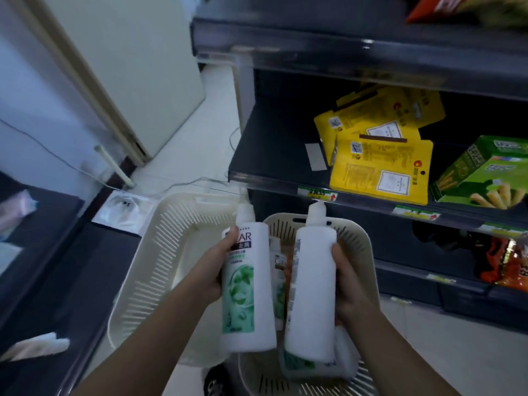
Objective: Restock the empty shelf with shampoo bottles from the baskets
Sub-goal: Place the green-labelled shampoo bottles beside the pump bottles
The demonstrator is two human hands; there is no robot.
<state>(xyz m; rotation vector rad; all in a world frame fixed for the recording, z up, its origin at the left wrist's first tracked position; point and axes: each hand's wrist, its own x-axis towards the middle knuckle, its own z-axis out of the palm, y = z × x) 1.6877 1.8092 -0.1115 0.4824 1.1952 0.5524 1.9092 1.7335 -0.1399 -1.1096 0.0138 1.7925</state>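
My left hand (215, 267) grips a white shampoo bottle with a green label (248, 284), held upright above the baskets. My right hand (347, 277) grips a second white shampoo bottle (311, 284), its plain back facing me. Below them the right cream basket (360, 238) holds more shampoo bottles (278, 270), partly hidden by the two I hold. The left cream basket (160, 252) shows no bottles inside. The dark shelf (271, 150) ahead is bare on its left part.
Yellow pouches (380, 155) and a green snack box (483, 172) lie on the right part of that shelf. Orange packets (508, 267) sit on the shelf below. A white door (128, 67), cables and a floor socket (125, 207) are at left. Another dark shelf unit (37, 267) flanks my left side.
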